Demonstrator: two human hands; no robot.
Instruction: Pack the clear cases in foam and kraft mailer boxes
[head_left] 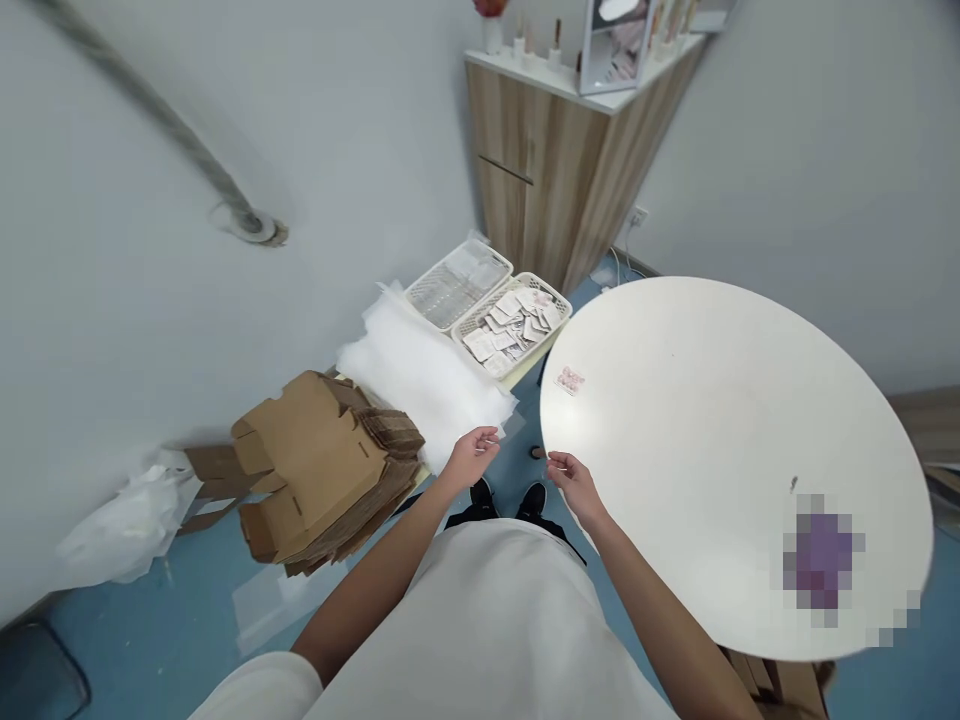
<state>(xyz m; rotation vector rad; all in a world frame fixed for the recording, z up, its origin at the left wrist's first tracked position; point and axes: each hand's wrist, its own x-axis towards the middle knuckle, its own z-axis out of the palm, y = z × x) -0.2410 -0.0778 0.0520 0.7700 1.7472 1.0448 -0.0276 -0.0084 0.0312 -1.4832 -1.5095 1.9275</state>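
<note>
My left hand (475, 454) hangs over the floor beside the white foam sheets (420, 375), fingers loosely curved and apart, holding nothing. Near the left edge of the round white table (712, 430), my right hand (571, 478) has its fingers bent, with nothing visible in them. A small pinkish packet (570, 380) lies on the table above my right hand. Beyond the foam sheets are two white baskets, one (512, 325) full of small white packets, the other (459, 283) holding clear plastic bags.
Stacked flat brown cardboard boxes (322, 470) stand at the left, near a white plastic bag (131, 525). A wooden cabinet (547, 160) with a mirror (616, 45) is at the back. A pixelated purple patch covers part of the table at the right.
</note>
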